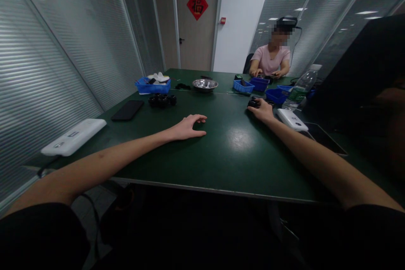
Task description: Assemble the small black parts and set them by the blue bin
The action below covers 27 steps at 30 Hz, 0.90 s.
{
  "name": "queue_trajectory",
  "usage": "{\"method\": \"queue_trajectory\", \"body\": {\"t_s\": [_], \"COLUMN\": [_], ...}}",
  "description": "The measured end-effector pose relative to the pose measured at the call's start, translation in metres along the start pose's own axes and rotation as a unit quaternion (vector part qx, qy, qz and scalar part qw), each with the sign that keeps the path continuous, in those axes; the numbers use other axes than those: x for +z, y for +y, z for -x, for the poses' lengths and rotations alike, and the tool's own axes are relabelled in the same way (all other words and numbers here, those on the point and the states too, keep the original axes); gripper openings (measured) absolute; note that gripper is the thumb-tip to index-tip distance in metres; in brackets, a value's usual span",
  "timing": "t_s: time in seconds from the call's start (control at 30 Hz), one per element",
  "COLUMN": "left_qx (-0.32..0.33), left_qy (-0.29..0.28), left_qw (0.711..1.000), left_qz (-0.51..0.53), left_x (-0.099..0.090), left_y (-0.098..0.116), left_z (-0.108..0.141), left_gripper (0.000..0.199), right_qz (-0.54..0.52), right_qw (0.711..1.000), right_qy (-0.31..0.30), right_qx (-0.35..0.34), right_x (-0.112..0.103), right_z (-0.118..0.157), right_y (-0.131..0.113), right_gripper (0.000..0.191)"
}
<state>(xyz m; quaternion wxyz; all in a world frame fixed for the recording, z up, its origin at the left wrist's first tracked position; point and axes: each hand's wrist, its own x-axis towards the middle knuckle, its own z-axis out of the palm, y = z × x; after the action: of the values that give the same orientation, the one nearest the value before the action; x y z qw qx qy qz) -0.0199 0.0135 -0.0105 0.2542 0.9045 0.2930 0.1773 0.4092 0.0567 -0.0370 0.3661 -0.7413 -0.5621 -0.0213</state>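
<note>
My left hand [190, 128] rests on its side on the green table [202, 160], thumb and fingers apart, nothing between them. Farther right, my right hand [262, 109] has its fingers closed around a small, shiny black object [253, 102]; its kind is too small and dark to make out. A cluster of similar black objects [162, 100] sits beyond my left hand. Past my right hand stand a blue basket [243, 87] with dark items in it and a darker blue tray [276, 96].
A metal bowl [205, 86] and a filled blue basket [153, 87] stand toward the back. Left lie a black phone [128, 110] and a white device [74, 137]. Right are another white device [291, 120], a tablet [327, 138] and a bottle [300, 89]. A co-worker [271, 57] sits opposite.
</note>
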Motion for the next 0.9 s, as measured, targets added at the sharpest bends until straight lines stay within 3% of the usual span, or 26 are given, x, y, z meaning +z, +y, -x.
{"method": "queue_trajectory", "body": {"t_s": [0.5, 0.9], "left_qx": [0.001, 0.006], "left_qy": [0.001, 0.007], "left_qw": [1.0, 1.0], "left_qz": [-0.006, -0.008], "left_x": [0.0, 0.0], "left_y": [0.002, 0.004], "left_z": [0.0, 0.0], "left_gripper": [0.069, 0.067], "right_qz": [0.028, 0.059], "right_qw": [0.999, 0.995], "right_qy": [0.035, 0.084], "right_qx": [0.027, -0.004], "right_x": [-0.005, -0.013], "right_z": [-0.003, 0.019], "right_y": [0.013, -0.009], "right_gripper": [0.057, 0.065]}}
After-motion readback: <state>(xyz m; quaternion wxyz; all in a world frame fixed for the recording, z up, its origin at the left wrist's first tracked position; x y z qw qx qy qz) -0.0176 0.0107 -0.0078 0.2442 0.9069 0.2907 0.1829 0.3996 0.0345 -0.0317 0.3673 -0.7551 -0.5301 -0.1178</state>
